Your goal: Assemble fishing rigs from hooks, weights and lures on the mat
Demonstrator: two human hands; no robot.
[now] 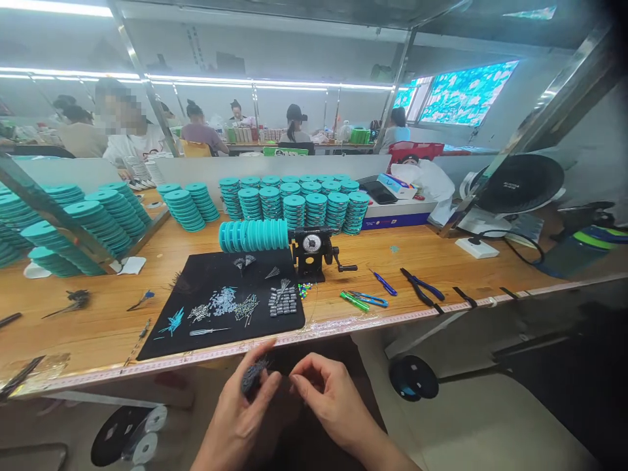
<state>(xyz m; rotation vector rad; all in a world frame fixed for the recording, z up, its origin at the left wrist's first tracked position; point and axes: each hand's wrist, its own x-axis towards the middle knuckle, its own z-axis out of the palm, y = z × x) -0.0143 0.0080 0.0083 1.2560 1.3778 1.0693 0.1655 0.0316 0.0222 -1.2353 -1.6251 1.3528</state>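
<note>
In front of the table edge, my left hand [240, 405] is closed around a dark, bristly bundle of thin strands [254, 379]. Close beside it, my right hand [328, 396] is closed in a pinch, thumb against fingertips. Whatever lies in that pinch is too small to make out. Beyond my hands, a black mat [196, 340] bears small grey weights [283, 302], pale translucent bits [223, 301], metal pieces [246, 309], turquoise sticks [175, 320] and a small screwdriver [209, 331]. Behind it stands a black hand-cranked winder [310, 255] with turquoise spools [254, 235] on its shaft.
Stacks of turquoise spools [294, 210] line the table's back and left. Pliers [420, 288], a blue pen-like tool [385, 283] and a green tool [354, 301] lie at right. A fan [513, 186] and a white power strip [475, 248] stand farther right. People sit at tables behind.
</note>
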